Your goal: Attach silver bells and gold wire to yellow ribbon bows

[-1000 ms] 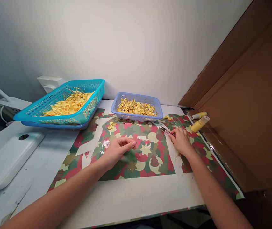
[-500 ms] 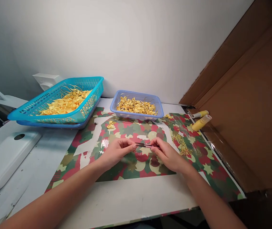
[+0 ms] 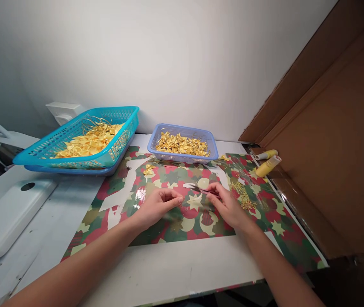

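Observation:
Over the middle of the patterned sheet, my left hand is closed in a pinch; whatever lies between its fingertips is too small to make out. My right hand grips small dark-bladed scissors, whose tips point left and slightly up, apart from my left fingertips. Behind my hands a blue-violet basket holds gold ribbon bows. One loose gold bow lies on the sheet in front of the basket's left side. Gold clippings are scattered right of my right hand.
At the left, a turquoise basket of yellow-gold bows rests on a blue one. A white device lies nearer, with a white lamp base behind. Two yellow spools stand or lean beside the cardboard wall on the right.
The scissors have moved away from my left fingertips, and their tips have turned upward. My right hand has shifted slightly right, while my left hand keeps its pinch.

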`<state>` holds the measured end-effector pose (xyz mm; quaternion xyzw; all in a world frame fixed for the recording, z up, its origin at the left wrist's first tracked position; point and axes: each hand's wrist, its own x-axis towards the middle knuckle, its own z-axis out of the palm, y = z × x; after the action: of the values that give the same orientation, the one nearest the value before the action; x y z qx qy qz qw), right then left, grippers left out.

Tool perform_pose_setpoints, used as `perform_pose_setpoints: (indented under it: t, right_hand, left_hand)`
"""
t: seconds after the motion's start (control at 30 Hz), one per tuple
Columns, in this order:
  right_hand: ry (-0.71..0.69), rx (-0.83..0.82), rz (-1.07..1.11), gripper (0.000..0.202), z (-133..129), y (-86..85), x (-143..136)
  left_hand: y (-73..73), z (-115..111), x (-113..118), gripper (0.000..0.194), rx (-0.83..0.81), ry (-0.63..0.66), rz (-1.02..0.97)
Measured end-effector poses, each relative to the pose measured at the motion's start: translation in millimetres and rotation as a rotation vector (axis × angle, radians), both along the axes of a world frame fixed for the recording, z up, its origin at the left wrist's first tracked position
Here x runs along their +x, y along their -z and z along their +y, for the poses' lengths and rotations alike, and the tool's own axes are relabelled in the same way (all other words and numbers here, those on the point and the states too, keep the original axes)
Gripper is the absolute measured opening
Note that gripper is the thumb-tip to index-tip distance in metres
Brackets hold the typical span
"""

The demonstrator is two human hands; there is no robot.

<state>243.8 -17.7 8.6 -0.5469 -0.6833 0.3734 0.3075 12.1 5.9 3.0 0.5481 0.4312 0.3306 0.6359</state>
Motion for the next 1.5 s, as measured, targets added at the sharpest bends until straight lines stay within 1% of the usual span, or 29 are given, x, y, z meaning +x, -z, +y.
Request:
perform_pose_setpoints:
  t: [0.07, 0.13, 0.17, 0.2, 0.23, 0.3, 0.33, 0.37, 0.4, 0.47, 0.53, 0.6, 0.63, 0.67, 0.73, 0.8, 0.87, 0.93, 1.0, 1.03, 1.07, 1.1, 1.13, 1.2, 1.23, 1.27, 1.3, 1.4, 1.5]
  right_hand:
    - [0.156, 0.083, -0.036, 0.022, 6.4, 12.6, 11.3]
    - [0.335, 0.233, -0.217, 0.021, 13.2, 26.7, 24.8]
    - [0.381, 0.296, -0.343, 0.019, 16.3, 33.3, 31.4]
    - [0.418, 0.326, -0.456, 0.018, 19.0, 39.2, 37.3]
    - [0.452, 0.32, -0.544, 0.017, 21.2, 44.2, 41.9]
    - [0.504, 0.319, -0.621, 0.016, 23.8, 50.4, 45.6]
    - [0.52, 0.359, -0.615, 0.016, 23.8, 51.6, 43.7]
    - [0.51, 0.425, -0.575, 0.017, 23.0, 51.4, 38.9]
    - [0.468, 0.494, -0.508, 0.018, 21.1, 50.1, 30.9]
    - [0.288, 0.571, -0.335, 0.023, 14.9, 45.2, 6.2]
    - [0.056, 0.503, -0.189, 0.03, 7.5, 39.1, -25.9]
    - [-0.075, 0.405, -0.064, 0.034, 2.1, 33.9, -57.3]
    - [-0.111, 0.369, -0.014, 0.029, 0.9, 32.1, -70.4]
    - [-0.132, 0.344, 0.012, 0.025, 0.7, 31.1, -81.0]
    - [-0.146, 0.354, -0.015, 0.032, 2.2, 31.4, -94.2]
    - [-0.163, 0.388, -0.075, 0.031, 3.7, 34.3, -99.2]
    - [-0.19, 0.402, -0.125, 0.026, 2.8, 38.3, -100.1]
    - [-0.212, 0.404, -0.164, 0.024, -0.4, 41.6, -100.0]
    - [-0.215, 0.414, -0.198, 0.023, -4.1, 43.5, -99.6]
    - [-0.207, 0.418, -0.211, 0.023, -5.5, 43.9, -99.3]
    - [-0.198, 0.421, -0.22, 0.023, -6.5, 44.0, -98.9]
    - [-0.189, 0.423, -0.227, 0.023, -7.1, 43.9, -98.4]
    - [-0.181, 0.424, -0.233, 0.023, -7.3, 43.8, -97.9]
    - [-0.171, 0.421, -0.239, 0.023, -6.8, 43.4, -97.1]
    - [-0.167, 0.419, -0.242, 0.023, -6.5, 43.4, -96.9]
    - [-0.165, 0.416, -0.244, 0.023, -6.2, 43.4, -96.9]
    - [-0.163, 0.414, -0.246, 0.022, -6.0, 43.5, -97.0]
    - [-0.156, 0.412, -0.253, 0.022, -6.6, 44.2, -97.1]
    - [-0.154, 0.428, -0.259, 0.022, -8.5, 43.5, -94.7]
  left_hand:
    - [1.0, -0.2, -0.5, 0.028, -0.004, -0.015, 0.001]
    - [3.5, -0.2, -1.0, 0.028, 0.01, -0.03, -0.008]
    - [5.3, 0.2, -1.5, 0.028, 0.023, -0.044, -0.016]
    - [7.3, 0.8, -2.1, 0.027, 0.045, -0.057, -0.019]
    - [9.5, 1.8, -2.8, 0.027, 0.078, -0.085, -0.015]
    - [13.5, 4.3, -4.7, 0.028, 0.163, -0.132, -0.019]
    - [15.0, 5.5, -5.5, 0.028, 0.222, -0.143, -0.015]
    - [15.9, 6.5, -5.9, 0.028, 0.293, -0.156, 0.0]
    - [16.3, 7.3, -5.7, 0.028, 0.334, -0.167, 0.012]
    - [15.6, 7.7, -3.9, 0.029, 0.406, -0.186, 0.033]
    - [13.7, 7.0, -1.1, 0.028, 0.487, -0.208, 0.056]
    - [12.0, 5.2, -0.6, 0.023, 0.564, -0.233, 0.092]
    - [11.6, 3.7, -2.1, 0.021, 0.597, -0.249, 0.116]
    - [11.7, 1.8, -5.0, 0.019, 0.626, -0.268, 0.145]
    - [12.9, -3.4, -15.0, 0.017, 0.672, -0.32, 0.215]
    - [15.0, -10.3, -28.0, 0.015, 0.702, -0.375, 0.3]
    - [16.3, -17.6, -41.5, 0.012, 0.727, -0.409, 0.39]
    - [14.1, -23.5, -55.0, 0.011, 0.76, -0.432, 0.47]
    - [6.2, -25.9, -70.2, 0.004, 0.807, -0.518, 0.539]
    - [-0.1, -25.1, -79.1, 0.014, 0.836, -0.598, 0.571]
    - [-7.7, -23.1, -88.8, 0.026, 0.878, -0.721, 0.627]
    - [-16.0, -19.6, -99.1, 0.036, 0.914, -0.799, 0.681]
    - [-24.6, -15.0, -109.5, 0.042, 0.933, -0.828, 0.71]
    - [-40.1, -3.5, -128.0, 0.046, 0.95, -0.816, 0.762]
    - [-46.3, 2.8, -135.3, 0.044, 0.952, -0.778, 0.785]
    - [-51.3, 8.8, -140.9, 0.038, 0.959, -0.706, 0.805]
    - [-55.3, 14.2, -144.9, 0.031, 0.97, -0.648, 0.82]
    - [-63.3, 24.3, -150.3, 0.023, 1.014, -0.527, 0.854]
    - [-68.3, 21.2, -152.5, 0.019, 1.069, -0.45, 0.887]
